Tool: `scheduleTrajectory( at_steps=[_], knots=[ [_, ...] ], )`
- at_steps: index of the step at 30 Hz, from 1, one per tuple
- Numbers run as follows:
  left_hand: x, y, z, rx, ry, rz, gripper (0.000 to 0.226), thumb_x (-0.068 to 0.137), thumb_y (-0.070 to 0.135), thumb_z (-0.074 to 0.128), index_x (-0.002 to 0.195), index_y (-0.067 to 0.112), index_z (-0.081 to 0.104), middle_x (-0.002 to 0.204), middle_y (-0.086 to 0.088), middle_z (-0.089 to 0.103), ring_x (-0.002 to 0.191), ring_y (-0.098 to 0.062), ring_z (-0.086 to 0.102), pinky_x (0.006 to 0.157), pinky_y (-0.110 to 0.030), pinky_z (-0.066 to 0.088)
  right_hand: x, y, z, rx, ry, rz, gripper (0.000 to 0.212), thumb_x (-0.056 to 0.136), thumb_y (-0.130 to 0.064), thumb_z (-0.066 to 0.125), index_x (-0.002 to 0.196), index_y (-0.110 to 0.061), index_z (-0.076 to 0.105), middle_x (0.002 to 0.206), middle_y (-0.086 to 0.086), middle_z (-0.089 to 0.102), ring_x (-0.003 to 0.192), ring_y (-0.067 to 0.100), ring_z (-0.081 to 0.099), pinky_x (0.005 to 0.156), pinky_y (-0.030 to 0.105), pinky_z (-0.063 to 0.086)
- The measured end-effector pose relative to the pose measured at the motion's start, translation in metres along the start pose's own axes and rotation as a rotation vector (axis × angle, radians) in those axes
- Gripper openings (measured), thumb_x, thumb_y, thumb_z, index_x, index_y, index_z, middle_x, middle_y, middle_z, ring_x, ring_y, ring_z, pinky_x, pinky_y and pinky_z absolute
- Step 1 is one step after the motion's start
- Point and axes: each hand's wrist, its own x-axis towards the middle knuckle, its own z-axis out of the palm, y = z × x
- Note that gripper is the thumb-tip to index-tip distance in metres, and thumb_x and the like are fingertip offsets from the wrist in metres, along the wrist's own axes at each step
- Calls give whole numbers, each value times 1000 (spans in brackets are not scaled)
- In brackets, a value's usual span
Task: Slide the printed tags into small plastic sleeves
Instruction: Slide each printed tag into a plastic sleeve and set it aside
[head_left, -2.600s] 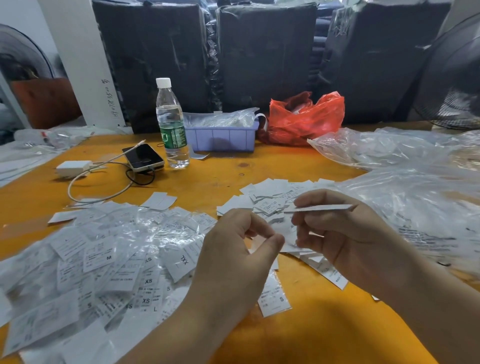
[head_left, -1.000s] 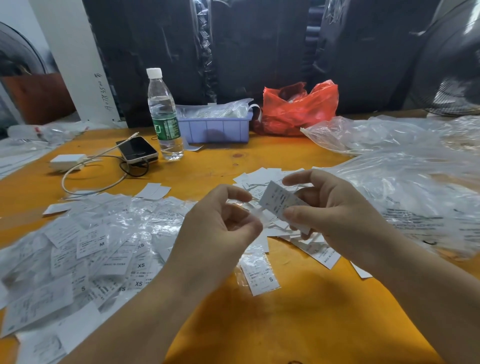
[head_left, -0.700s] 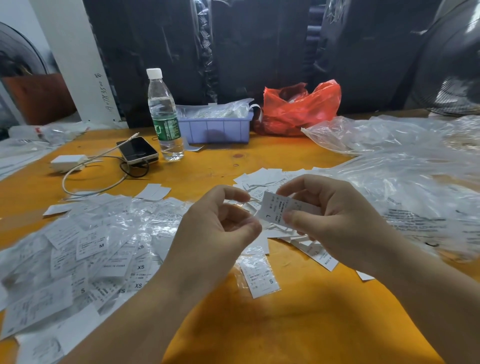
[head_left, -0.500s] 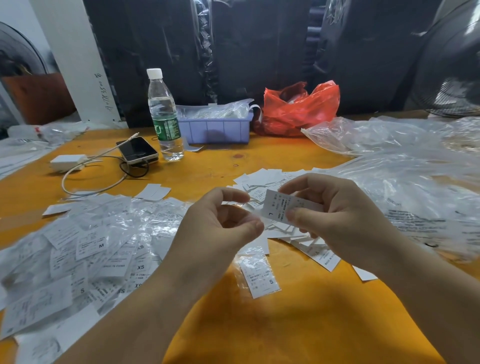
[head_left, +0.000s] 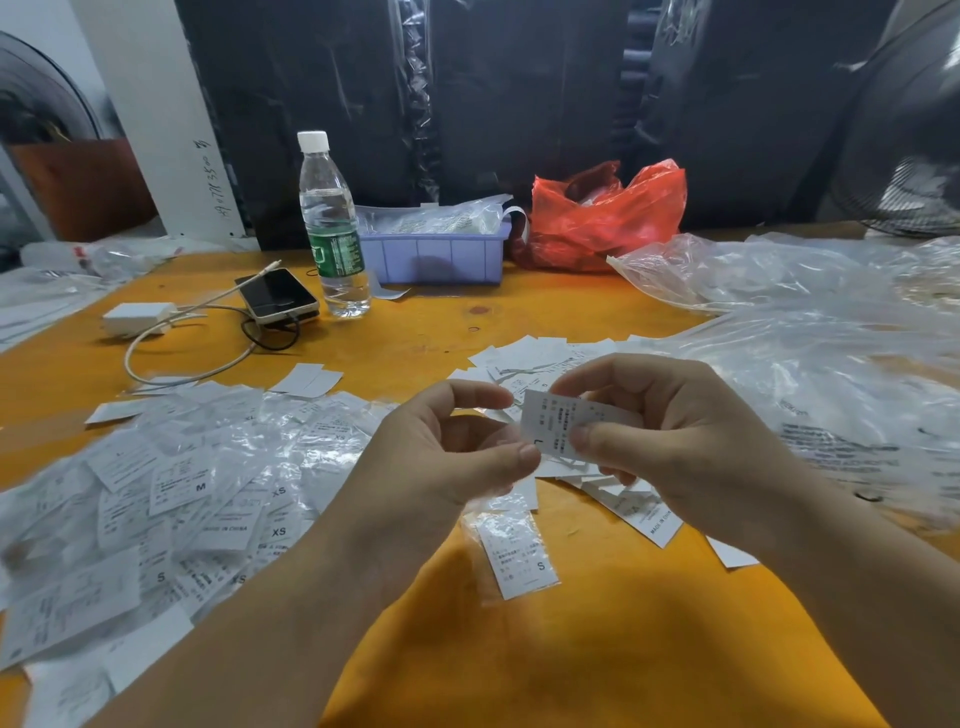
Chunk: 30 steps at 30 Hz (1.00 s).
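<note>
Centrally, above the orange table (head_left: 571, 649), the right hand (head_left: 675, 441) pinches a printed tag (head_left: 550, 426) marked L between thumb and forefinger. The left hand (head_left: 441, 457) faces it with thumb and forefinger curled close together; whether they grip a clear sleeve cannot be told. Sleeved tags (head_left: 171, 493) cover the left side; loose tags (head_left: 530, 353) lie beyond the hands, a sleeved S tag (head_left: 519, 556) just below them. Bare tabletop lies nearest the camera.
</note>
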Motion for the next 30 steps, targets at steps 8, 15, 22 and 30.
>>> scheduleTrajectory(
  at_steps=[8,15,22,30],
  knots=[
    [-2,-1,1,57,6,32,45,57,21,83,99,25,66,90,-8,75,82,-17,72,67,-18,55,-2,-3,6,-6,9,2,24,73,-23,65,93,-33,71,81,-1,72,61,37,56,54,48,51],
    [-5,0,0,37,20,41,45,58,23,82,100,24,65,88,-5,76,76,-10,70,67,-19,55,-2,-4,3,-59,66,-18,25,85,-5,70,90,-29,71,81,-12,72,66,4,65,54,17,49],
    [-3,2,2,35,87,95,44,55,20,83,96,21,68,76,-5,73,70,-11,70,60,-13,52,1,-1,0,-19,163,19,37,87,0,64,98,-35,64,80,-5,70,54,8,58,54,22,50],
    [-7,1,7,50,54,123,34,69,-1,81,92,20,70,74,-5,70,73,-13,70,66,-16,53,-6,-6,10,-67,-154,33,18,81,-13,60,85,-19,76,64,-17,64,58,0,57,55,14,42]
  ],
)
